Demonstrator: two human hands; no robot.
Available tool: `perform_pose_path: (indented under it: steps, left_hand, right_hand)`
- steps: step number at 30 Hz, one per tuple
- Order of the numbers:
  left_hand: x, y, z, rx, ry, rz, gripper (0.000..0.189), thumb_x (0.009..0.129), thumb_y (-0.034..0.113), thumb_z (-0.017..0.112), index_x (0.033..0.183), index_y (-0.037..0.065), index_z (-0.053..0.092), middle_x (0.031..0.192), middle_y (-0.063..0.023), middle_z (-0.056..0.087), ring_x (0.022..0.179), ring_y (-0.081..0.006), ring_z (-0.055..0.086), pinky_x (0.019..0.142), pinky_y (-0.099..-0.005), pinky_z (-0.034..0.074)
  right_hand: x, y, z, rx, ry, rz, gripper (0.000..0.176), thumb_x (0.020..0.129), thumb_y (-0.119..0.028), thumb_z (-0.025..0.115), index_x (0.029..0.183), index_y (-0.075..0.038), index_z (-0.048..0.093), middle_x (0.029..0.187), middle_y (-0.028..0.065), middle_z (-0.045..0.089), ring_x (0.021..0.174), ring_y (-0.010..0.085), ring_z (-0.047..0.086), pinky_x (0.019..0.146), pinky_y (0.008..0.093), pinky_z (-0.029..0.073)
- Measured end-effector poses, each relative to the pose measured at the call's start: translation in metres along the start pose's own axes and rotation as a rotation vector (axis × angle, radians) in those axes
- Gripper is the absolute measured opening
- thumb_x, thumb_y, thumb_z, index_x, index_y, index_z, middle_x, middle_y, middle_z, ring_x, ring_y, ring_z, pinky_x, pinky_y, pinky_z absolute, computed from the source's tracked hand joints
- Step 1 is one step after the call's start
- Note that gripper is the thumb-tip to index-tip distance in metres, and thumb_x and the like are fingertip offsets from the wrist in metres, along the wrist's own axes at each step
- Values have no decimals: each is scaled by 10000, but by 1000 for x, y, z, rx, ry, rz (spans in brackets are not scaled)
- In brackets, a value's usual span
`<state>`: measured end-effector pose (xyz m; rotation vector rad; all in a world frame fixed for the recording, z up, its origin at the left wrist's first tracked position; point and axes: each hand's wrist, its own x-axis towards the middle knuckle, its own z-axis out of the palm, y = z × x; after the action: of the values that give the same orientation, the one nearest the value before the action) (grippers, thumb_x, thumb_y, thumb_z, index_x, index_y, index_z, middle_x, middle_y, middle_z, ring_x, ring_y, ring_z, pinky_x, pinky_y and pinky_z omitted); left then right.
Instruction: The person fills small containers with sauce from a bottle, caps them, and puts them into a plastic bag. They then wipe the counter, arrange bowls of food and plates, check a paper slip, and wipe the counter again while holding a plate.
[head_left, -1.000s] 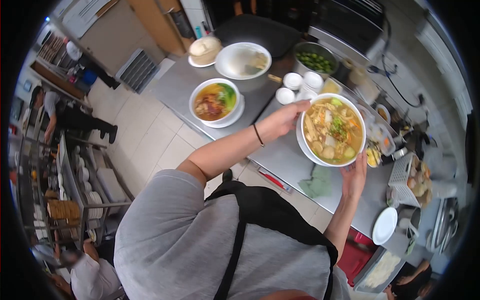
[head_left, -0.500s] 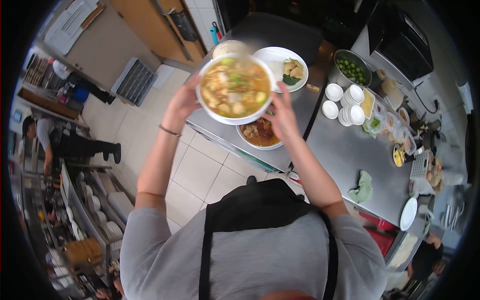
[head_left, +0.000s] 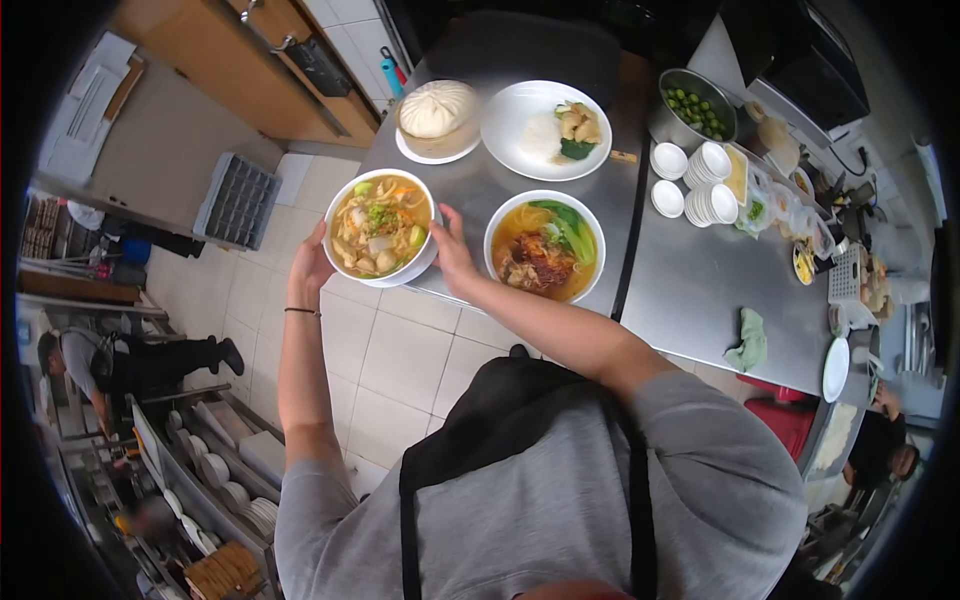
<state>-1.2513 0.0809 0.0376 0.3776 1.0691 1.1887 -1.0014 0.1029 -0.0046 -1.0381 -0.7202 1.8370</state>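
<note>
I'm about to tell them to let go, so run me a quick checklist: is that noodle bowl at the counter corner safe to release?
1. Grip: left hand and right hand are both on the rim of the noodle bowl: ok.
2. Bowl level, broth inside: ok.
3. Bowl resting fully on the steel counter: cannot tell; it is at the corner, with its left side over the floor tiles.
4. Gap to the second soup bowl: ok, apart.
5. Gap to the bun plate behind: ok, apart.

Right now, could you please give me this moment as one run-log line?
hands: left hand and right hand on white bowl of noodle soup | place: steel counter edge | neighbour: white bowl of greens soup
</note>
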Motion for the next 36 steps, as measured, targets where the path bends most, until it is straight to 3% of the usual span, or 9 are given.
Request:
perform_pose_path:
  steps: [6,10,13,15,20,24,29,31,36]
  left_hand:
    - [24,-33,-38,-40,-37,-7,465,890,292,448,1251,7,379,1239,-146,461,1146,-267,440,979,-401,347]
    - [25,-41,-29,-70,-119,-50,478,899,317,422,1260,9,366,1276,-162,420,1178,-280,406,983,-425,337]
    - [22,-47,-22,-93,-82,-85,490,904,333,402,1271,14,347,1302,-169,382,1198,-311,374,979,-479,324]
    - [23,-53,-14,-78,-85,-89,497,904,344,395,1274,17,341,1310,-170,371,1203,-322,364,974,-501,319]
    - [29,-68,6,-126,20,-62,498,906,372,370,1274,37,346,1305,-170,377,1199,-341,362,959,-535,316]
    - [23,-74,35,-89,72,-50,511,903,406,369,1288,72,335,1345,-157,318,1226,-340,319,942,-540,331]
    - [-7,-75,41,211,425,-32,523,871,450,420,1310,180,330,1341,-102,334,1166,-272,393,913,-447,358]
    - [-15,-81,-2,397,493,5,514,845,463,462,1289,221,373,1275,-64,408,1080,-223,446,882,-406,367]
    - [-79,-105,11,285,591,73,435,848,415,491,1215,181,466,1216,-50,462,1086,-208,450,877,-397,373]
  right_hand:
    - [23,55,-14,-228,22,-222,525,881,-254,434,1332,-144,191,1332,131,282,1222,235,294,981,337,283]
    - [-9,27,-24,-405,-171,34,690,884,-270,454,1387,-101,12,1437,152,71,1319,239,108,1057,314,136]
    - [-70,-19,-24,-499,-325,63,607,874,-226,503,1371,-81,185,1395,166,237,1277,226,257,1024,300,240]
    - [-123,-100,-65,-425,-904,-135,397,858,-166,542,1230,-55,461,1229,128,494,1122,174,474,923,267,374]
    - [-166,-160,-292,-1300,211,-820,118,816,-98,552,879,-46,638,943,96,630,868,271,597,765,339,473]
    - [-273,-145,-487,-2121,931,-164,425,824,-276,521,1219,-129,469,1293,116,420,1195,323,387,919,554,323]
    - [-264,-157,-606,-1739,1488,112,480,868,-272,401,1326,-154,322,1385,106,292,1276,349,249,986,549,234]
    - [-215,-163,-620,-1733,1605,10,461,848,-234,402,1300,-155,368,1355,123,340,1255,363,284,989,547,222]
    - [-96,-133,-523,-1962,1041,-459,409,818,-172,437,1215,-74,451,1265,158,434,1194,288,387,991,417,280]
